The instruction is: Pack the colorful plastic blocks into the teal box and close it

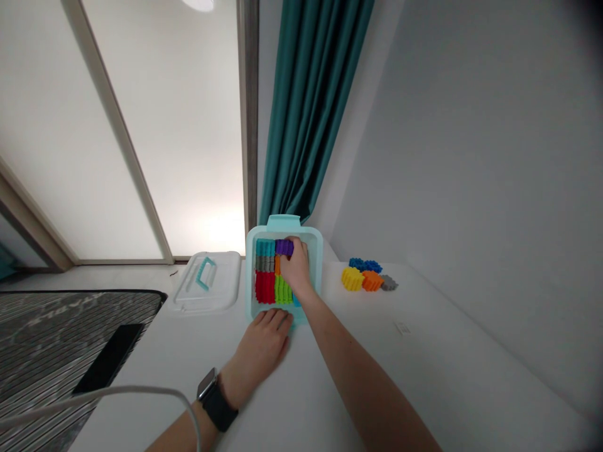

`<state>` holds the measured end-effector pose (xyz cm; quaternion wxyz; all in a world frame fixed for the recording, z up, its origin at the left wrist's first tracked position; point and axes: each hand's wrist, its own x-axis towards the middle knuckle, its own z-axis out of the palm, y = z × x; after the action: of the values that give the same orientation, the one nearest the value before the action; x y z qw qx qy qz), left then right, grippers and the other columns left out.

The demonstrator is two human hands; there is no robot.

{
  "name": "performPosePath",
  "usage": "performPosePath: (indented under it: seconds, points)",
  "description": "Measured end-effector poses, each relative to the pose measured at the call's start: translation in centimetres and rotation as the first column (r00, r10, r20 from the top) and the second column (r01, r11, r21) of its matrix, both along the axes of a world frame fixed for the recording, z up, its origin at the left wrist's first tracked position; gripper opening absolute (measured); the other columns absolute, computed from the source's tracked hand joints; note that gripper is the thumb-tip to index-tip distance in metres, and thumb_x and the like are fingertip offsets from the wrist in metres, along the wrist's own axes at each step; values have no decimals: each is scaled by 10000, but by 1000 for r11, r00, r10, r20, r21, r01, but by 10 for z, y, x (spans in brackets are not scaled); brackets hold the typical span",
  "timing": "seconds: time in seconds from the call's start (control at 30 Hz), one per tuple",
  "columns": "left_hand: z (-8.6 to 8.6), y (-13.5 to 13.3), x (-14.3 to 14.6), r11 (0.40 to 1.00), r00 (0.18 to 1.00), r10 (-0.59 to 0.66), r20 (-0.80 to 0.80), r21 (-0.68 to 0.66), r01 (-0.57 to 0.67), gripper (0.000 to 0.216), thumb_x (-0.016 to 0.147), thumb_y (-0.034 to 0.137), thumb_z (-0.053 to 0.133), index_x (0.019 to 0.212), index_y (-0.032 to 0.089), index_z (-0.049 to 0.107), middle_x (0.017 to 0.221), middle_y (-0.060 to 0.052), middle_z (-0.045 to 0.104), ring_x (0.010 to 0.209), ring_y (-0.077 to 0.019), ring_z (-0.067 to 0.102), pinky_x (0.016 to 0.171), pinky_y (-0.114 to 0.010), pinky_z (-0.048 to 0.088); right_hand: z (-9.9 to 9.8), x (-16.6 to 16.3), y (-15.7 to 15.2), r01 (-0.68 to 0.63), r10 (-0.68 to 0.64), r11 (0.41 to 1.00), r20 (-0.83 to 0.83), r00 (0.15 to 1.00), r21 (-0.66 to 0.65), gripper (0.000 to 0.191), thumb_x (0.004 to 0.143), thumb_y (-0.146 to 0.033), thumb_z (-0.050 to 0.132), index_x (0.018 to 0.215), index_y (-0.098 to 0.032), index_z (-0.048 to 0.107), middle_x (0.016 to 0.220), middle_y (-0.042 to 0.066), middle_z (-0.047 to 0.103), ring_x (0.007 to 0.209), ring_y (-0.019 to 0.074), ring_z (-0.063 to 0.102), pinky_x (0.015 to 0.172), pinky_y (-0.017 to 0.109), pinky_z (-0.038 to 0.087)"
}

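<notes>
A light turquoise plastic box [317,251] stands uncovered on the table, with toy blocks packed in rows inside. Cyan blocks [265,247] and grey blocks [266,263] lie at its far left, red blocks [264,287] nearer me, and green blocks [283,290] beside those. My right hand [296,267] reaches into the box, its fingers closed on ridged purple blocks [283,247]. An orange block [277,265] shows just below them, partly covered by the hand. My left hand [269,336] rests on the box's near rim, fingers laid out flat and holding nothing.
Right of the box lie loose gear-edged blocks: blue [365,264], yellow [352,279], orange [372,280] and grey [389,283]. The clear lid [221,289] with a turquoise handle lies on the left. A black phone-like slab [109,358] and a pale cable [117,390] are nearer.
</notes>
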<state>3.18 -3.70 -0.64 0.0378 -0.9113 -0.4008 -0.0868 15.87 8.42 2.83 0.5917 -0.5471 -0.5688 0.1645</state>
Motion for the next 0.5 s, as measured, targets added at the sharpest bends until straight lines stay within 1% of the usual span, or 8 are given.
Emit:
performPosePath:
  seconds: [0.1,0.23,0.3,0.4,0.5]
  points:
    - [2,-1,1,1000,1000,7,-3,-17,-7,363,900,162,556,1262,178,547,1196,-103,654,1089,-278,590,955,-432,469,-3,-4,0,-28,28,1000,-10,1000,-4,437,787,-93,447,1203,-202,523,1148,110,520,1132,252,548,1037,435,443]
    - [3,-2,2,1000,1000,15,-5,-16,-15,370,898,173,564,1268,174,547,1196,-103,653,1096,-282,584,974,-435,462,-9,-8,-1,-64,64,998,-16,998,0,543,767,-139,510,1305,-184,454,1283,148,482,1234,271,505,1097,467,403]
    - [3,-2,2,1000,1000,15,-4,-14,-15,378,890,172,575,1267,169,545,1202,-101,650,1100,-283,582,982,-434,460,-13,-8,-2,-80,80,997,-16,997,0,589,778,-167,525,1358,-181,421,1338,158,465,1283,276,478,1128,479,377]
    - [3,-2,2,1000,1000,12,-2,-14,-12,387,880,171,590,1264,164,543,1204,-103,648,1100,-284,581,986,-433,462,-19,-8,-3,-91,91,996,-7,996,16,651,834,-197,502,1461,-167,331,1437,174,428,1383,274,402,1165,485,338]
    - [2,-1,2,1000,1000,4,4,-12,-4,387,882,164,580,1266,171,538,1202,-102,646,1102,-281,583,992,-435,465,-26,-7,-2,-101,101,994,2,995,40,668,919,-253,451,1539,-152,224,1542,177,359,1468,263,302,1198,496,293]
